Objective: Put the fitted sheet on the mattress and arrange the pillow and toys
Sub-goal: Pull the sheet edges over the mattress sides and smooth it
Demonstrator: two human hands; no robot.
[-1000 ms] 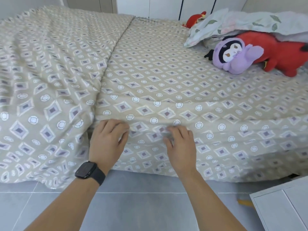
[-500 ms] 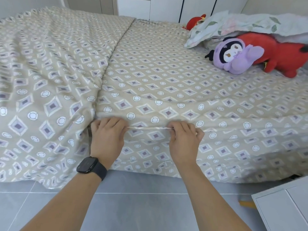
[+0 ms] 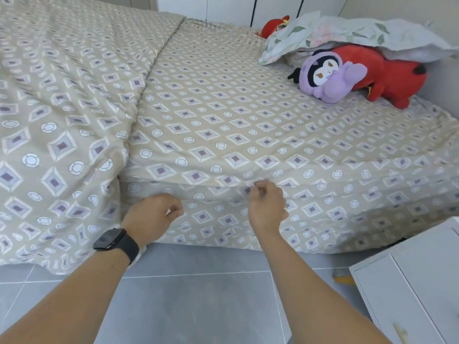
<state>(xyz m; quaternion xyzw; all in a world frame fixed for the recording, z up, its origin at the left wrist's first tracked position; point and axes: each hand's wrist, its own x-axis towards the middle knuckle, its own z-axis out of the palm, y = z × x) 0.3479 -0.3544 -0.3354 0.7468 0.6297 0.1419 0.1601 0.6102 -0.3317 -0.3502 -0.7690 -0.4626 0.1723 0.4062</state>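
Observation:
The beige diamond-patterned fitted sheet [image 3: 223,125] covers the mattress top and hangs down its near side. My right hand [image 3: 267,207] pinches a raised fold of the sheet at the mattress's near edge. Below that fold and beside the sheet's side panel, my left hand [image 3: 154,214], with a black watch on its wrist, has its fingers curled and no cloth visibly in them. At the far right lies a purple plush toy [image 3: 327,78] against a red plush toy [image 3: 387,73]. A floral pillow [image 3: 352,33] rests on top of them. Another red toy [image 3: 273,24] peeks out behind the pillow.
A duvet [image 3: 62,108] in the same pattern is heaped over the bed's left half and hangs to the grey tile floor [image 3: 198,294]. A white cabinet [image 3: 417,276] stands at the lower right, close to the bed. White wardrobe doors [image 3: 223,6] line the far wall.
Both hands held the sheet's edge fold taut half a second ago. My left hand has since dropped lower and come off the fold; my right hand stays at it.

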